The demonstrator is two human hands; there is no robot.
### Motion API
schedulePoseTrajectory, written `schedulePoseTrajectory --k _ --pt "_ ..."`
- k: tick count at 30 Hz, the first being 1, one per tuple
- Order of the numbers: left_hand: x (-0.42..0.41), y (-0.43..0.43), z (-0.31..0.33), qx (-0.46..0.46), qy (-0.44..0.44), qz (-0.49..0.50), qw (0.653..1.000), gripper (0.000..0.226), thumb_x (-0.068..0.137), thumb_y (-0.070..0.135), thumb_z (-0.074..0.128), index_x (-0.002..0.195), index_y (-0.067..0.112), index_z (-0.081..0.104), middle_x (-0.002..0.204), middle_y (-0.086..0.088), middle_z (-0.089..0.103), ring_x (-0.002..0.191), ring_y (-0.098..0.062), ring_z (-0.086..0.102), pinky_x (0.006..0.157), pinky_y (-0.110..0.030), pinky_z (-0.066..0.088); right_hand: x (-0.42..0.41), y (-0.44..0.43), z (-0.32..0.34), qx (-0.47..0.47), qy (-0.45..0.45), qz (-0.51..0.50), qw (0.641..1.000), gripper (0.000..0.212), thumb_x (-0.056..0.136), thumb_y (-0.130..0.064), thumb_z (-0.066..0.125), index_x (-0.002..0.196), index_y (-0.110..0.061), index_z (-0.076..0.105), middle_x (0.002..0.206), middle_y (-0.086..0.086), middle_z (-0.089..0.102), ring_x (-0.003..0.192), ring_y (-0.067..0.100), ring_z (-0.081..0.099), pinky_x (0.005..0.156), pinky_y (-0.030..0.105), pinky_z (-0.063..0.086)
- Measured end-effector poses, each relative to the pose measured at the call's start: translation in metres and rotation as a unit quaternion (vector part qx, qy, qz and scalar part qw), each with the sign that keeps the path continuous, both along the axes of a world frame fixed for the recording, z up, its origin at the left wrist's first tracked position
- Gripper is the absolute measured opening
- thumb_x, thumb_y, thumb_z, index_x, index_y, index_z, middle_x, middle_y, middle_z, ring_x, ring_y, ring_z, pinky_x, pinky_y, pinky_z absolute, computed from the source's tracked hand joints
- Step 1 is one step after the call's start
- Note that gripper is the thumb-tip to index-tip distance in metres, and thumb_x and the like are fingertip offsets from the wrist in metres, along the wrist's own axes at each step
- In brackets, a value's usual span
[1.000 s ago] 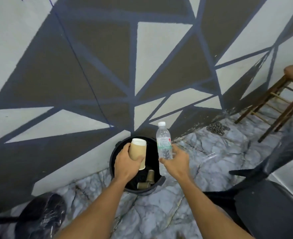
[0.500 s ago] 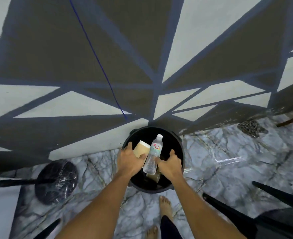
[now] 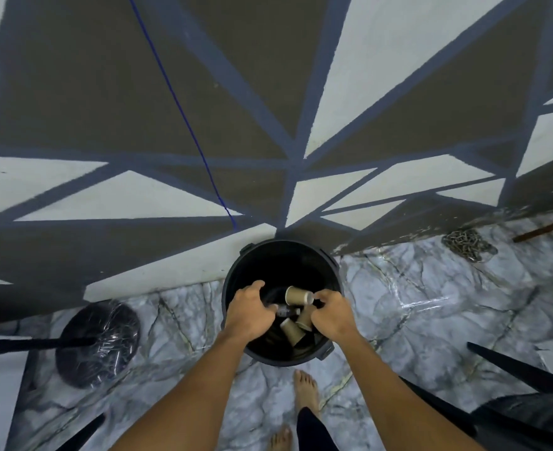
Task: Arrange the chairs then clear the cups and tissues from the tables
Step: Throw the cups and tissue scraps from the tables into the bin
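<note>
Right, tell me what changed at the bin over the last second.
Both hands came down to the bin's mouth. The left hand let go of the cup, which now lies on its side inside. The right hand released the bottle, which seems to have dropped in too. The bin stayed put.

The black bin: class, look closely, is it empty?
No, several brown paper cups lie inside the black bin.

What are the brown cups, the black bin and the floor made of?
Brown cups: probably paper, going by their matte tan sides.
Black bin: looks like plastic, with a smooth, dull moulded rim.
Floor: polished marble or marble-look tile, with grey veins and shiny glare.
</note>
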State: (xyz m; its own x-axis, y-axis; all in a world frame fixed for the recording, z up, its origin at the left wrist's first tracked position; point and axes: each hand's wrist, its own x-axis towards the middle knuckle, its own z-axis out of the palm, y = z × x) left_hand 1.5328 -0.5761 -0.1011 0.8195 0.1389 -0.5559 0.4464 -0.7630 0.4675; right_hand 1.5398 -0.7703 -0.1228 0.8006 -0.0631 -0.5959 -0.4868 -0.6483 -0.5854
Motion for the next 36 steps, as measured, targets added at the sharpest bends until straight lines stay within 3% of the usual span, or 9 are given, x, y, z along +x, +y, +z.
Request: schedulePoseTrajectory --k 4,9,14,20,25,29,36 --pt "-0.011 -0.001 0.023 -0.003 -0.033 -0.027 0.999 0.066 0.089 0.038 0.068 0.148 0.024 0.042 0.142 -0.005 0.053 0.126 -0.026 0.053 0.1 -0.038 0.048 -0.019 -0.002 0.024 -0.005 -0.043 0.005 0.999 0.037 0.087 -0.031 0.07 0.121 -0.016 0.066 0.119 0.006 0.067 0.108 0.025 0.063 0.091 0.037 0.053" --pt "-0.044 -0.021 0.049 -0.005 -0.075 -0.094 0.993 0.06 0.088 0.033 0.067 0.144 0.024 0.046 0.139 -0.003 0.055 0.128 -0.024 0.049 0.099 -0.035 0.045 -0.065 -0.02 0.057 -0.042 -0.084 0.006 0.996 0.043 0.087 -0.032 0.069 0.127 -0.017 0.062 0.118 0.006 0.066 0.103 0.023 0.064 0.089 0.035 0.054" --pt "-0.075 -0.071 0.077 0.006 -0.112 -0.217 0.97 0.054 0.089 0.03 0.068 0.139 0.018 0.051 0.133 -0.006 0.056 0.122 -0.026 0.052 0.096 -0.037 0.048 -0.123 -0.062 0.088 -0.13 -0.083 0.019 0.988 0.046 0.089 -0.031 0.064 0.133 -0.019 0.058 0.127 0.007 0.062 0.118 0.026 0.057 0.093 0.031 0.047" --pt "-0.107 -0.162 0.109 -0.004 -0.137 -0.346 0.928 0.029 0.079 0.03 0.061 0.107 0.024 0.062 0.115 -0.001 0.065 0.104 -0.025 0.061 0.084 -0.036 0.054 -0.203 -0.143 0.125 -0.185 -0.077 -0.073 0.977 0.053 0.089 -0.035 0.06 0.139 -0.02 0.052 0.134 0.011 0.057 0.123 0.03 0.054 0.097 0.037 0.047" --pt "-0.166 -0.261 0.125 -0.012 -0.141 -0.45 0.882 0.059 0.087 0.03 0.062 0.143 0.021 0.048 0.147 -0.005 0.049 0.134 -0.025 0.047 0.105 -0.033 0.041 -0.299 -0.219 0.146 -0.223 -0.086 -0.174 0.955 0.047 0.091 -0.031 0.06 0.136 -0.017 0.056 0.127 0.006 0.062 0.116 0.028 0.058 0.091 0.037 0.051" --pt "-0.238 -0.341 0.128 -0.038 -0.142 -0.536 0.831 0.056 0.089 0.03 0.064 0.142 0.017 0.049 0.145 -0.006 0.05 0.133 -0.025 0.046 0.105 -0.037 0.043 -0.4 -0.272 0.152 -0.244 -0.095 -0.257 0.93 0.031 0.087 -0.028 0.06 0.114 -0.014 0.065 0.114 0.004 0.068 0.104 0.027 0.062 0.083 0.039 0.053" --pt "-0.4 -0.469 0.127 -0.051 -0.144 -0.662 0.734 0.057 0.09 0.035 0.066 0.143 0.021 0.048 0.142 -0.002 0.053 0.128 -0.024 0.051 0.102 -0.038 0.046 -0.595 -0.357 0.155 -0.261 -0.071 -0.384 0.883 0.035 0.083 -0.028 0.059 0.115 -0.016 0.065 0.117 0.005 0.067 0.11 0.028 0.061 0.088 0.036 0.051"
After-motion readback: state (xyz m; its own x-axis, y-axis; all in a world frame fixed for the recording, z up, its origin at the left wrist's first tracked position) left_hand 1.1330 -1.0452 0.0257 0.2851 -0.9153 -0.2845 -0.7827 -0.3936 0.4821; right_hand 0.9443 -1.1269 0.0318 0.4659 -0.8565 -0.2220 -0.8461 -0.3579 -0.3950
